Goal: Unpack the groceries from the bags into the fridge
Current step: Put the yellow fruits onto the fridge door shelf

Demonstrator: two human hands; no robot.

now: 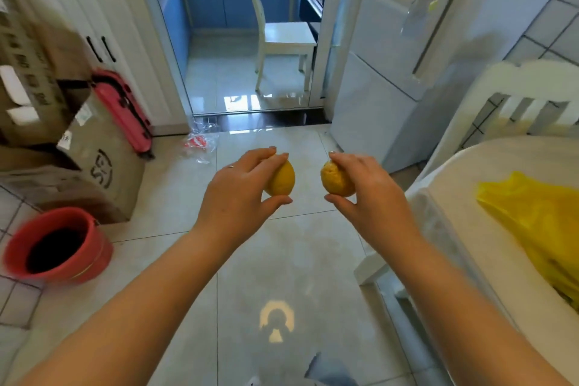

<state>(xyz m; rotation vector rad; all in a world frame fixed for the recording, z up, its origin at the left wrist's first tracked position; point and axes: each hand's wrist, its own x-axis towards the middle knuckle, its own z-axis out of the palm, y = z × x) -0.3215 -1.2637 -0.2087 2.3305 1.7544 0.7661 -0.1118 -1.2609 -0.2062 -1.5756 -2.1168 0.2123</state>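
Now the person stands mid-carry, both arms held out over the tiled floor; the left hand is curled round one yellow fruit, fingers above and thumb beneath, and the right hand pinches a second yellow fruit the same way; the two fruits are near one another but apart, neither touching anything else. They look like lemons, though blur makes that uncertain. A yellow bag lies on the white table at the right, well apart from the hands; the pale fridge stands ahead on the right with its doors apparently closed. Judging from this, the step in hand is ferrying the fruit to the fridge; the next move would call for freeing one hand, or passing both fruits into one, so that a door can be pulled open.
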